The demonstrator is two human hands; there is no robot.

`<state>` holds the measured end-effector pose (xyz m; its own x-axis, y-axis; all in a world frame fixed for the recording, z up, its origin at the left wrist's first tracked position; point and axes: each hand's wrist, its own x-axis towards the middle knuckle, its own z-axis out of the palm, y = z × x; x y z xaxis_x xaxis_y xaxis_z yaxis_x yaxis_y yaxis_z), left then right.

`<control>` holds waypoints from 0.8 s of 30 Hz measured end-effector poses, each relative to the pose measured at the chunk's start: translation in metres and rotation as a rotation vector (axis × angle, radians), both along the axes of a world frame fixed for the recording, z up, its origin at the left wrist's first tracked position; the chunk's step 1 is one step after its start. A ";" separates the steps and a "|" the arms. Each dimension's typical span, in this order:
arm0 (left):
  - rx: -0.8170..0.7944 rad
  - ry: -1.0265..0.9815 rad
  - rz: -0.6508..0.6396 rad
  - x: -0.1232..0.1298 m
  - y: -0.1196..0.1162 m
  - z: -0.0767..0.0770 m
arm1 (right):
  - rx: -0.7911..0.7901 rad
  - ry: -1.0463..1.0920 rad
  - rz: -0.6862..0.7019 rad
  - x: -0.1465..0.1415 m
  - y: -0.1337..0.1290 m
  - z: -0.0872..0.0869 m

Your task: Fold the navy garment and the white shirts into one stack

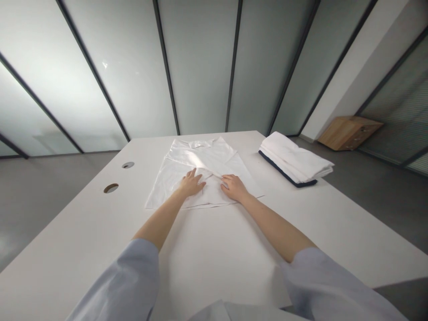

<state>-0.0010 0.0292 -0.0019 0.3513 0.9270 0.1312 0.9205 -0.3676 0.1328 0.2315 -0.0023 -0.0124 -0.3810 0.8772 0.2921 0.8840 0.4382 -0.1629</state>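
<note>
A white shirt point(217, 154) lies spread on the white table, its collar at the far end and its hem toward me. Some creases run across its middle. My left hand point(191, 183) rests palm down on the cloth left of centre, fingers apart. On the right part of the shirt lies my right hand point(233, 187), its fingers loosely bent and spread over the fabric. Neither hand visibly grips the cloth. What is under the palms is hidden.
To the right sits a stack of folded white garments point(294, 156) with a dark folded one point(284, 171) underneath. Two round holes, one capped point(128, 165) and one uncovered point(111, 188), are in the table point(214, 254) at left. A wooden cabinet point(349, 132) stands beyond, near frosted glass panels point(200, 67).
</note>
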 end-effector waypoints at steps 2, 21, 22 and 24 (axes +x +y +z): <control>0.004 0.025 -0.034 0.010 0.009 0.001 | 0.039 0.033 -0.009 0.001 0.000 0.001; -0.010 0.108 0.026 -0.027 0.050 0.013 | 0.056 0.053 0.038 -0.003 -0.004 0.007; -0.002 0.072 0.044 -0.027 0.048 0.010 | 0.053 0.060 0.017 -0.003 -0.004 0.007; 0.027 -0.001 0.087 -0.027 0.045 0.003 | 0.049 0.062 -0.025 -0.002 -0.005 0.006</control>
